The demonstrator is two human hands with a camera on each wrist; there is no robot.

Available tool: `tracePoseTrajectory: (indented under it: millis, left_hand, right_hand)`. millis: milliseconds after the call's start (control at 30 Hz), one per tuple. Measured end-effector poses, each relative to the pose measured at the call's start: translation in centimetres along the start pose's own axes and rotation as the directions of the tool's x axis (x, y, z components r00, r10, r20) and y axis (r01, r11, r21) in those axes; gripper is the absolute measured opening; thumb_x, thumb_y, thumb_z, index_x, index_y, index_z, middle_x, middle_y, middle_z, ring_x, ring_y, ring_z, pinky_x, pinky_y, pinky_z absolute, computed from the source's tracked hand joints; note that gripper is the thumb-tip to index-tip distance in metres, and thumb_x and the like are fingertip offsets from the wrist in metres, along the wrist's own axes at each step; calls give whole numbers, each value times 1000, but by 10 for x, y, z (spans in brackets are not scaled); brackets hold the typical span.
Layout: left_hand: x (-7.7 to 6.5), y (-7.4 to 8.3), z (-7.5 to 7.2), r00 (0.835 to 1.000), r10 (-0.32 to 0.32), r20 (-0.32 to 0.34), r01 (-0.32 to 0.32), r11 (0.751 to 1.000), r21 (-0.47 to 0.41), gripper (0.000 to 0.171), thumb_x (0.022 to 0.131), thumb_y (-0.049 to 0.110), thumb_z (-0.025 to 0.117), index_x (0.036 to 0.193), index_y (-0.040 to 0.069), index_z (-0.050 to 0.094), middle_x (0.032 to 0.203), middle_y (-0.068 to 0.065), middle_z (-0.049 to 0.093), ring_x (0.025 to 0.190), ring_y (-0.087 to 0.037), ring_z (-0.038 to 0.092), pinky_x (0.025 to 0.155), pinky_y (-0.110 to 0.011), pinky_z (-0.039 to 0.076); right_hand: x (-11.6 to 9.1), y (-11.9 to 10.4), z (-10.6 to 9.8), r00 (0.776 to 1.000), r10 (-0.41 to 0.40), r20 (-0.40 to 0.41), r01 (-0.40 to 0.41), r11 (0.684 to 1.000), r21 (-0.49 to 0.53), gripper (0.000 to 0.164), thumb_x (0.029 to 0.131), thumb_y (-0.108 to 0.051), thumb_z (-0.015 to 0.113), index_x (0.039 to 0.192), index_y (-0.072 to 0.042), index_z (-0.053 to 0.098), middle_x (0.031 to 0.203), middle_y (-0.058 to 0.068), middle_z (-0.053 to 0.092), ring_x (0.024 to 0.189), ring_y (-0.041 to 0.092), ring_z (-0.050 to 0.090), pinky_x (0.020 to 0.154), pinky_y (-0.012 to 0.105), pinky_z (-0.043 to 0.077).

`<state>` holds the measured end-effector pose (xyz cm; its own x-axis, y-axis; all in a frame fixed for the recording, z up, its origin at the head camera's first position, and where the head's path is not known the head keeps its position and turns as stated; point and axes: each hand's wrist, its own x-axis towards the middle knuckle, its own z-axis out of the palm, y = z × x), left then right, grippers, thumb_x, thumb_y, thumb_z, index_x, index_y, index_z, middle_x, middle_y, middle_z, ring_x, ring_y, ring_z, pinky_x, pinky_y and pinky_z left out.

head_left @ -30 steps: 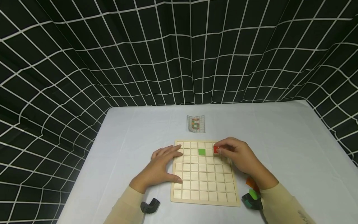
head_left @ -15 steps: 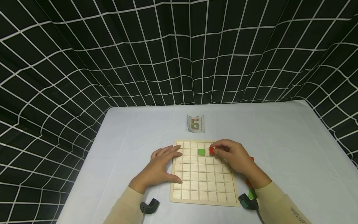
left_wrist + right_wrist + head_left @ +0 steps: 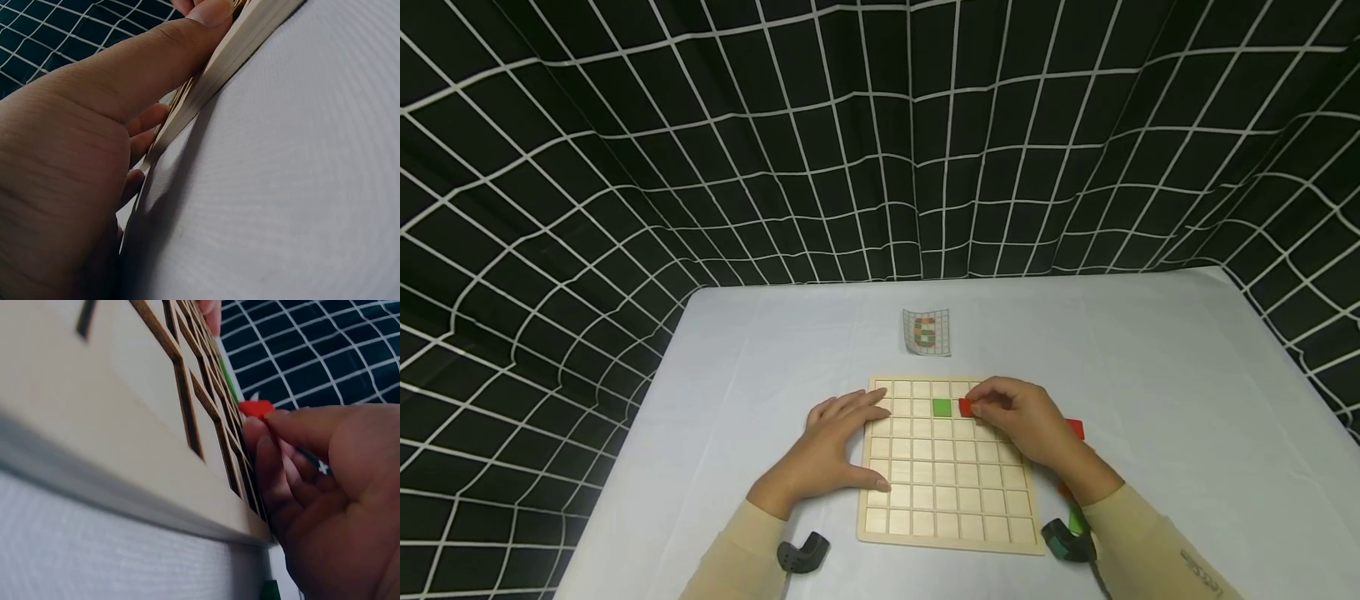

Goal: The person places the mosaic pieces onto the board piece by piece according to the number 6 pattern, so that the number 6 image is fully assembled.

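Observation:
A square wooden grid board (image 3: 943, 475) lies on the white table. One green tile (image 3: 942, 407) sits in a cell of its second row from the far side. Just right of that tile, my right hand (image 3: 1030, 421) pinches a red tile (image 3: 965, 407) between thumb and fingertips, low over the board. The right wrist view shows this red tile (image 3: 256, 407) at the fingertips, close to the grid. My left hand (image 3: 831, 454) rests spread on the board's left edge, thumb toward the near side. In the left wrist view, its thumb (image 3: 144, 69) lies along the wooden rim.
A small paper card (image 3: 927, 332) with a coloured grid pattern lies beyond the board. Right of the board, partly hidden by my right forearm, are another red tile (image 3: 1076, 428) and a green piece (image 3: 1077, 522). A black grid-lined curtain (image 3: 917, 167) hangs behind the table.
My right hand has moved left and slightly down with the red tile, bringing it near the green tile. The red tile now lies flatter toward the board. My left hand has stayed put.

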<state>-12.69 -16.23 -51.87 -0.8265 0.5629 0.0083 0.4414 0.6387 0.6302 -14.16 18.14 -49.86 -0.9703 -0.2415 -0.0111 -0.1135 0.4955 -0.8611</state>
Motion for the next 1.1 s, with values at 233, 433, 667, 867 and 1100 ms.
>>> tracePoseTrajectory:
  millis: [233, 433, 667, 867, 1100]
  left_hand:
    - [-1, 1, 0, 1000, 2, -1, -2, 1000, 1, 98, 73, 64, 95, 154, 23, 58, 176, 5, 32, 160, -24, 25, 126, -58, 9]
    - [0, 0, 0, 1000, 9, -1, -9, 1000, 8, 98, 73, 64, 94, 154, 23, 58, 176, 6, 32, 160, -24, 25, 126, -57, 10]
    - [0, -2, 0, 1000, 7, -3, -7, 1000, 3, 97, 73, 63, 95, 154, 23, 59, 176, 5, 32, 160, -24, 25, 126, -58, 9]
    - [-1, -1, 0, 1000, 6, -6, -6, 1000, 4, 97, 73, 64, 95, 153, 23, 59, 176, 6, 32, 160, -24, 25, 126, -57, 9]
    - [-2, 1, -1, 1000, 2, 2, -2, 1000, 4, 97, 74, 63, 95, 154, 23, 58, 176, 6, 31, 160, -24, 24, 126, -57, 8]
  right_hand:
    - [5, -7, -1, 1000, -4, 11, 5, 994, -110, 10, 100, -5, 78, 108, -11, 80, 93, -5, 74, 85, 18, 65, 80, 38, 55]
    - [9, -15, -1, 999, 10, 36, -5, 990, -137, 7, 99, -4, 78, 104, -9, 79, 91, -3, 71, 86, 18, 64, 80, 41, 56]
    - [14, -21, -1, 995, 74, 69, -63, 987, -146, 4, 100, -8, 77, 103, -10, 79, 89, -3, 70, 87, 20, 62, 80, 39, 53]
    - [16, -23, 0, 992, 91, 92, -77, 986, -148, 4, 100, -11, 77, 103, -10, 79, 88, -2, 70, 87, 21, 62, 80, 40, 53]
    - [16, -22, 0, 987, 120, 111, -104, 984, -144, 6, 101, -16, 78, 104, -12, 80, 89, -2, 70, 88, 21, 62, 82, 40, 52]
